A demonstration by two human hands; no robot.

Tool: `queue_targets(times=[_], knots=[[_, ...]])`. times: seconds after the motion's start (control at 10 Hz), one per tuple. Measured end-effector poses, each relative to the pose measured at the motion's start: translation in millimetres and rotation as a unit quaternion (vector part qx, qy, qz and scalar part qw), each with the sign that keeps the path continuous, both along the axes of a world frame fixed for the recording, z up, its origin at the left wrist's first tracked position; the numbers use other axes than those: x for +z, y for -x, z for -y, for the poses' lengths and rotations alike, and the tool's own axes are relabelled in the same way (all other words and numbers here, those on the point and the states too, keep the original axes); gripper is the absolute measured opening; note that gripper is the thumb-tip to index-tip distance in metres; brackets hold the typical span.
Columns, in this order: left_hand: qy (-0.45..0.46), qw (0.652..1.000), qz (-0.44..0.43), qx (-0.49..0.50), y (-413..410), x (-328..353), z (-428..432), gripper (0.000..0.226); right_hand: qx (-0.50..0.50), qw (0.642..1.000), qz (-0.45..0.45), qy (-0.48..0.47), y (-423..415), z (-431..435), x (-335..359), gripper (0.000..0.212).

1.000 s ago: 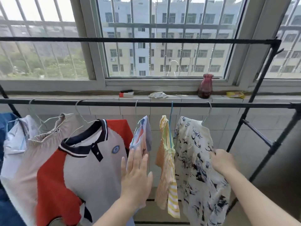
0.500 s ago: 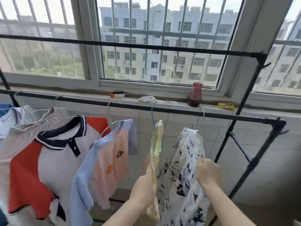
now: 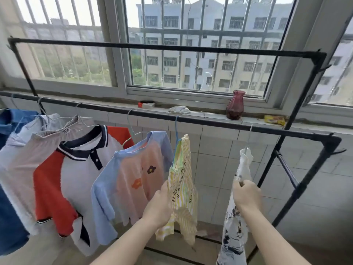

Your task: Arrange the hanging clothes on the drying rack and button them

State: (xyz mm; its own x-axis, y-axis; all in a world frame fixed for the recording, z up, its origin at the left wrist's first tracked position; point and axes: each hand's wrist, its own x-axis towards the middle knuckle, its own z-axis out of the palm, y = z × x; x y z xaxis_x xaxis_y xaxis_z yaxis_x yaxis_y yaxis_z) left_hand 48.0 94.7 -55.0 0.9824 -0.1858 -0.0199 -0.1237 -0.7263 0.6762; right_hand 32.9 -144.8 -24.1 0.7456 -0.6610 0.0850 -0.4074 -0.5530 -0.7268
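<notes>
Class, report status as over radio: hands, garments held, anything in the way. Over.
Left hand grips yellow striped garment. Right hand grips white floral shirt. Both hang on rack rail. Pink flower tee hangs close beside striped one.

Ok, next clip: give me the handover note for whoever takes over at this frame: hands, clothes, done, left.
Left hand grips the yellow striped printed top partway down its near edge.
Right hand grips the white shirt with dark floral print, which hangs bunched and edge-on near the right end of the black metal rail.
Further left hang a pale blue and pink flower T-shirt, a red and white polo shirt with navy collar, and more clothes.
Done: everything is on hangers along the rail.
Left: straighten the two held garments and button them; their buttons cannot be made out.
</notes>
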Motion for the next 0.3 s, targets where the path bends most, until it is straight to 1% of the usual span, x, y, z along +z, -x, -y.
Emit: queue_targets(times=[0.1,0.2,0.3], knots=[[-0.013,1.0,-0.009,-0.006,-1,-5,-5,0.052,-0.029,0.999,0.031,-0.008,4,-1,3,0.01],[-0.064,0.998,-0.014,0.0,1,-6,-22,0.057,-0.07,0.992,0.075,0.069,4,-14,7,0.029],[-0.144,0.99,0.002,0.006,4,-5,-39,0.058,-0.008,0.981,0.159,0.11,1,-38,11,0.049]])
